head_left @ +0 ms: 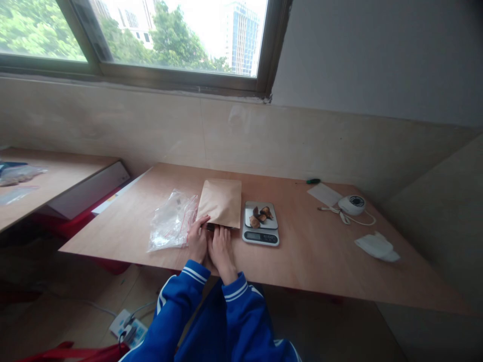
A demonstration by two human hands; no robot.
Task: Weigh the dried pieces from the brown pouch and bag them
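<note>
A brown kraft paper bag point(222, 198) lies flat on the table, its near edge toward me. My left hand point(196, 239) is closed on the bag's near left corner, its fingers reaching over the top. Beside it, my right hand point(221, 246) has its fingers bent and close together at the near edge, gripping the paper. A small dark patch shows between the two hands; what it is I cannot make out. Right of the bag stands a digital kitchen scale point(261, 237) with several brown dried pieces point(260, 216) on its plate. Clear plastic zip bags point(169, 223) lie to the left.
The wooden table point(309, 261) also bears a white dome camera point(351, 204) with its cable, a white paper point(324, 194), a green-handled screwdriver point(313, 181) and a crumpled white piece point(377, 246). A power strip point(128, 329) lies on the floor.
</note>
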